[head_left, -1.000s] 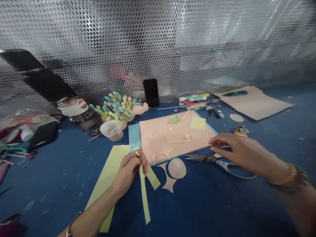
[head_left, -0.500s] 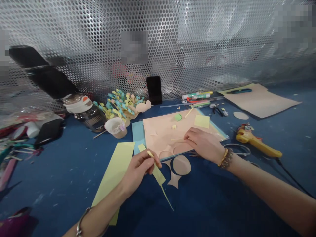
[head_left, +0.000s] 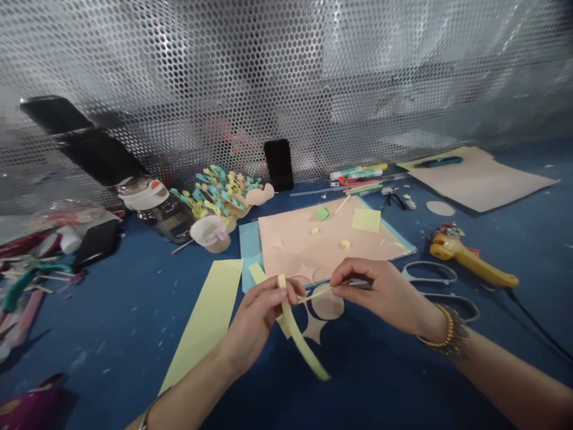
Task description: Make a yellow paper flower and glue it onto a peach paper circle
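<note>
My left hand [head_left: 268, 304] pinches a narrow pale yellow paper strip [head_left: 304, 346], whose free end curves down toward me. A second, wider yellow strip [head_left: 256, 273] passes beneath its fingers. My right hand [head_left: 371, 286] is closed, thumb and forefinger gripping one end of a thin pale stick-like piece [head_left: 316, 295]. That piece reaches across to the left fingertips; whether it joins the strip I cannot tell. Below the hands lie a round pink paper disc [head_left: 328, 306] and a pink offcut [head_left: 313, 329]. Small yellow folded pieces [head_left: 345, 244] rest on the pink sheet [head_left: 304, 257] behind.
Scissors [head_left: 432, 273] lie partly behind my right hand, with a yellow glue gun [head_left: 474, 261] and its cord further right. At the back stand a paper cup [head_left: 209, 234], a paper flower cluster [head_left: 224, 191], a lidded jar [head_left: 156, 209] and a phone [head_left: 278, 164]. A long yellow sheet [head_left: 206, 322] lies left.
My right hand has come toward me from over the pink sheet, meeting my left hand. Another small yellow piece now lies on that sheet. The strip in my left hand has turned its broad side up.
</note>
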Motion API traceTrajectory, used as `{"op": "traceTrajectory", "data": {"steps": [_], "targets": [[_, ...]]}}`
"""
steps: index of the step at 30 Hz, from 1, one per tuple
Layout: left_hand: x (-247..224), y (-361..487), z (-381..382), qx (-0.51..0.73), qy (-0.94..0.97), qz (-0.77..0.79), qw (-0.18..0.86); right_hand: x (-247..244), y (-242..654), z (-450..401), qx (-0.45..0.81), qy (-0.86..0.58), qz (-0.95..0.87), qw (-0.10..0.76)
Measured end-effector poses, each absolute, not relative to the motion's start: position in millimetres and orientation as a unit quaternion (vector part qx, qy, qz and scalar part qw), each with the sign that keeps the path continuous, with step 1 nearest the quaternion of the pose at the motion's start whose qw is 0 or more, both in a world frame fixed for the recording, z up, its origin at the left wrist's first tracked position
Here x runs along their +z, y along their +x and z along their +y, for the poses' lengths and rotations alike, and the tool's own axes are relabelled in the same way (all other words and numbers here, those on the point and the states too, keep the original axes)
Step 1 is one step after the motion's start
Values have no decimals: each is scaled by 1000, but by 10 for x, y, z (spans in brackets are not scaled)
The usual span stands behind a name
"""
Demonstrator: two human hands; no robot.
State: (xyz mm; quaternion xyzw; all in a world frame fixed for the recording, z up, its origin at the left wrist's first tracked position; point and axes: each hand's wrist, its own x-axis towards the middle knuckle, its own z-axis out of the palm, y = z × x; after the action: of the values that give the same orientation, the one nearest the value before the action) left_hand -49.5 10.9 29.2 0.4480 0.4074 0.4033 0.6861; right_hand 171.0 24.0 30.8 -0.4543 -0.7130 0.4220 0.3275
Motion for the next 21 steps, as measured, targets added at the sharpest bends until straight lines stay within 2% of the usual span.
{"op": "traceTrajectory", "data": {"steps": [2, 7, 12, 14, 18, 21], "targets": [[358, -439, 130, 404, 474, 409, 667, 328, 1733, 230, 423, -453, -702, 351], [402, -232, 145, 296, 618, 420, 595, 363, 1719, 190, 410, -434, -708, 377], [220, -159, 112, 377, 565, 454, 576, 292, 1669, 168, 430, -451, -635, 456], [126, -187, 107, 415, 524, 458, 586, 263, 1629, 154, 473, -464, -614, 429], [-3, -249, 95, 434, 514, 438, 596, 239, 1527, 96, 529, -483, -629, 302], [-51, -277, 84, 438, 517, 439, 590, 231, 1498, 65, 535, -477, -632, 295]]}}
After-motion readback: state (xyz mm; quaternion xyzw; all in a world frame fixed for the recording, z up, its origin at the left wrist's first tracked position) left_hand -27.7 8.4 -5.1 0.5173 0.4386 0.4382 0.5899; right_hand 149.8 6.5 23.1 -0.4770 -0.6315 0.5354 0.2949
